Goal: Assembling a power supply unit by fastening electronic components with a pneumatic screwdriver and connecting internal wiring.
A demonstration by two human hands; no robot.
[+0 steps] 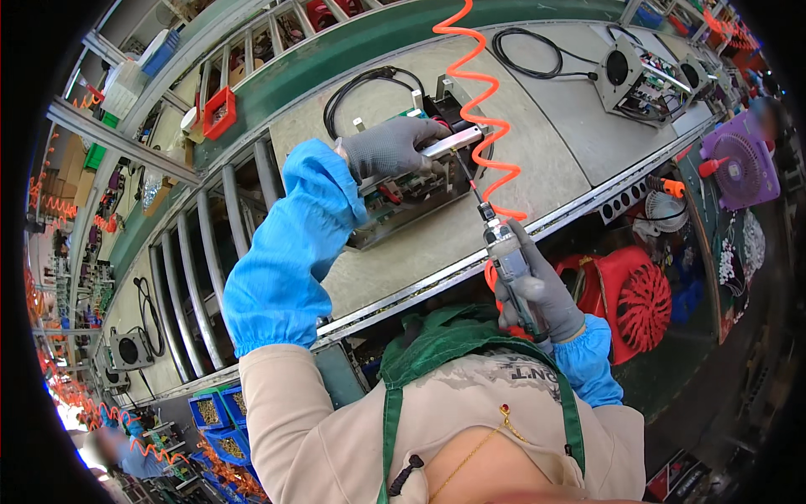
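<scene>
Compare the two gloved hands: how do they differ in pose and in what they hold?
The left hand lies flat across the open metal unit, steadying it; the right hand is closed around a powered screwdriver. The left is stretched far out, the right near the body. Both wear grey gloves and blue sleeve covers.

Single view, head camera, worn on person's head, left of pair. Looks steeply down over chest and apron (437, 353) onto workbench (554, 160). Fisheye: bench edge and roller rails (193, 277) bow strongly, black rim at corners. Scene appears rotated, bench running diagonal from lower left to upper right. Close range: forearms enter from lower edge, left hand (390, 147) and right hand (537, 286) near frame centre. No second view to share the scene.
</scene>
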